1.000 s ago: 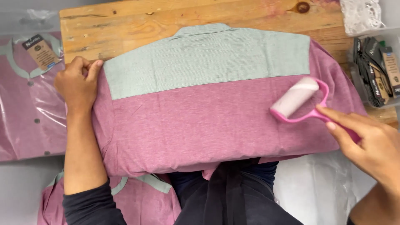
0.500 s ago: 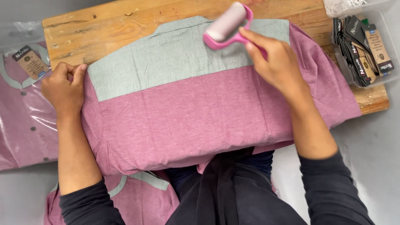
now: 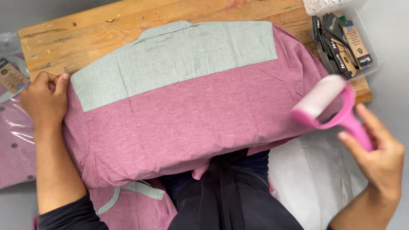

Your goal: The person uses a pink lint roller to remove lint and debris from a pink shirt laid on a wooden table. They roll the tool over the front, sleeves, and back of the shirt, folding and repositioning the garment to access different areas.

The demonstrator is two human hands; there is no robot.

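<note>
**At the shirt's right edge, a lint roller held clear of the cloth**

Beyond the right hand's grip, up and to the left of it in the head view, sits the white drum of the pink lint roller (image 3: pixel 336 108). The right hand (image 3: pixel 379 155) is clenched round the roller's pink handle, fingers wrapped over it, and the drum lies just at the right edge of the pink and grey shirt (image 3: pixel 183 106), over its hem; whether it touches the cloth cannot be told.

Across the shirt, well apart from that grip, the left hand (image 3: pixel 42 100) is clenched on the left edge of the garment, pinching a fold of fabric at the shoulder seam where grey meets pink. The shirt lies back-up, spread flat on the wooden worktop (image 3: pixel 85 38). Above the right grip, a clear tub of dark paper tags (image 3: pixel 343 42) stands at the worktop's corner. Beside the left grip lies a bagged pink shirt (image 3: pixel 15 127).
</note>
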